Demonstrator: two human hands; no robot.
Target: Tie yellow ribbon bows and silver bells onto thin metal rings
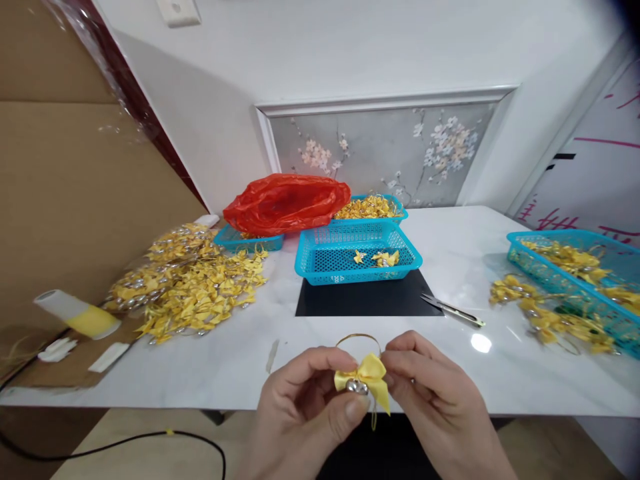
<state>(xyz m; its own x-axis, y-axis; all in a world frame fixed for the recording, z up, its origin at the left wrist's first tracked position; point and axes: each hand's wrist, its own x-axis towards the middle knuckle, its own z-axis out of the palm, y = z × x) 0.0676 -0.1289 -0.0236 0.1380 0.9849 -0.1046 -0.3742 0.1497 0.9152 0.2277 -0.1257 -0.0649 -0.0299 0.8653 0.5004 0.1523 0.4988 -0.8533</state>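
Note:
A yellow ribbon bow (371, 371) with small silver bells (357, 387) at its middle is held up at the table's front edge. My left hand (310, 407) pinches it between thumb and fingers from the left. On the other side, my right hand (435, 393) has its fingers closed at the bow's right edge, by the gold cord (358, 336) that loops above it. What exactly the right fingertips grip is partly hidden. A short end of cord hangs below the bow.
Yellow bows with bells (205, 293) lie heaped at the left. A blue basket (357, 273) stands on a black mat (370, 301), beside small scissors (453, 310). A red plastic bag (285, 203) sits behind. Another blue basket (565, 237) and loose bows (550, 320) are at the right.

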